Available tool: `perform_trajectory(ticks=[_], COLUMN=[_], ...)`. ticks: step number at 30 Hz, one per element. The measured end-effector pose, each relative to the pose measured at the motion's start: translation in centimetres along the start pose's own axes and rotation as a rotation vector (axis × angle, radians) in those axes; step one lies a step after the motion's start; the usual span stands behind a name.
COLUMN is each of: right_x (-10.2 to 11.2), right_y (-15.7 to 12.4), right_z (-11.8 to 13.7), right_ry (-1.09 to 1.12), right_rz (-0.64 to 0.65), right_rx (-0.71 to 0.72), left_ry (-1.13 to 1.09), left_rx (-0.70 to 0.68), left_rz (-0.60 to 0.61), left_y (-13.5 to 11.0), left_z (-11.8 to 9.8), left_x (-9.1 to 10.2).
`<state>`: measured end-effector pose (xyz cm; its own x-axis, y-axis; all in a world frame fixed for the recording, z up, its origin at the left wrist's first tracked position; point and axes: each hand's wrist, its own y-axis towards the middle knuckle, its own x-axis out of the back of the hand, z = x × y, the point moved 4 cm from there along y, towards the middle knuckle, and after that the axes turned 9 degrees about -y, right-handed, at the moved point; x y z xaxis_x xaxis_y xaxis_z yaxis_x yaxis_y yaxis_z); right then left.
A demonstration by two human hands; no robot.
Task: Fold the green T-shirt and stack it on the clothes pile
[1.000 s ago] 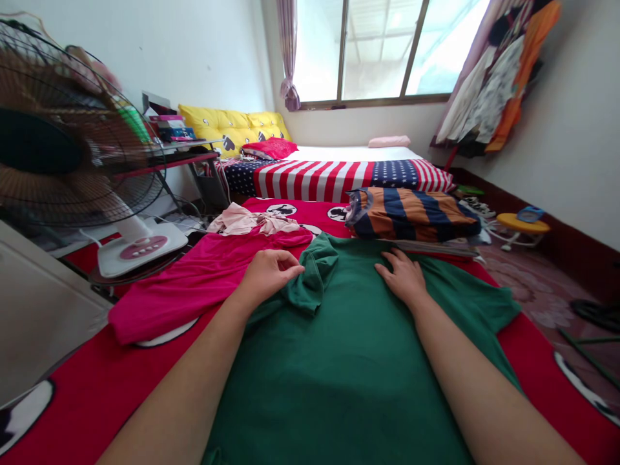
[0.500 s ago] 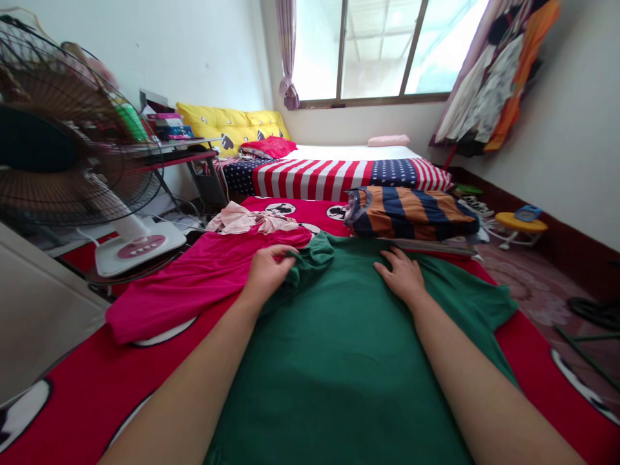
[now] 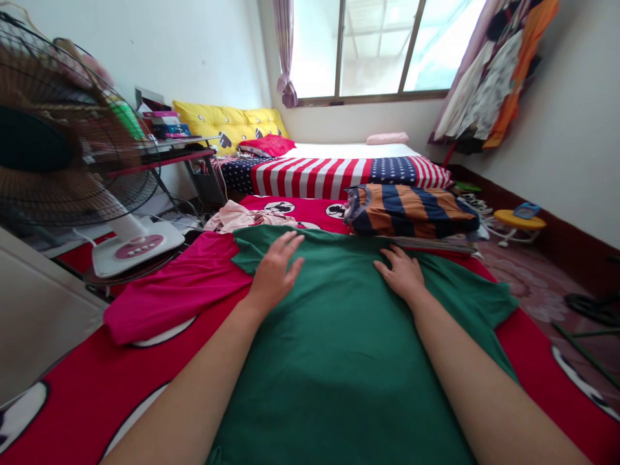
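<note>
A green T-shirt (image 3: 343, 349) lies spread out before me, both short sleeves stretched to the sides. My left hand (image 3: 277, 268) is over its upper left part, fingers apart and holding nothing. On the upper right part rests my right hand (image 3: 401, 268), fingers spread on the cloth near the top edge. Under the left sleeve lies a bright pink garment (image 3: 179, 290). Behind that is a crumpled pale pink cloth (image 3: 235, 216). An orange and navy striped garment (image 3: 411, 210) sits folded on a stack just past my right hand.
Everything lies on a red patterned cover (image 3: 159, 361). A standing fan (image 3: 130, 239) is at the left, beside a small table with boxes. At the back is a bed with a striped, starred cover (image 3: 314, 177). A yellow stool (image 3: 519, 221) stands at the right.
My left hand has let go of the bunched left sleeve, which now lies unfolded flat over the bright pink garment. The right hand has stayed in place.
</note>
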<state>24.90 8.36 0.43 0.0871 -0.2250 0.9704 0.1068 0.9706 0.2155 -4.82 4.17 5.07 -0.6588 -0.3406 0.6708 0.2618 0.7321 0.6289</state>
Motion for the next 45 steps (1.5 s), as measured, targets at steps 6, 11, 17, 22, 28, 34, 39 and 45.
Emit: perform_trajectory(ticks=[6,11,17,22,28,34,39,45], right_x=[0.0,-0.1,0.7,3.2,2.4,3.8,7.4,6.1], right_y=[-0.1,-0.5,-0.6,-2.6,-9.2,-8.9,-5.2,-0.8], right_z=[0.2,0.5,1.2,4.0,2.3,-10.4,-12.4,-10.0], right_ry=[-0.035,-0.096,-0.171,-0.183,-0.188,-0.285,-0.25,-0.271], right_rz=[0.026,0.058,0.124,0.16,0.12,0.023,-0.16,-0.145], right_rx=[0.032,0.041,-0.004,0.01,0.318,-0.027,-0.118,-0.051], left_ry=[0.235,0.273,0.274,0.265,0.237,0.21,0.202,0.204], left_rx=[0.249,0.256,0.242,0.239,0.242,0.236,0.239,0.234], left_rz=[0.493,0.464,0.458,0.473,0.474,0.446,0.427,0.418], left_y=[-1.7,-1.5,-1.6,-1.7,-1.7,-1.7,-1.8,-1.8], left_z=[1.5,1.9,1.5,1.4,1.4,1.4,1.6,1.6], left_x=[-4.9,-5.2,-5.0,-4.9,-4.8,-4.9,-5.1,-5.0])
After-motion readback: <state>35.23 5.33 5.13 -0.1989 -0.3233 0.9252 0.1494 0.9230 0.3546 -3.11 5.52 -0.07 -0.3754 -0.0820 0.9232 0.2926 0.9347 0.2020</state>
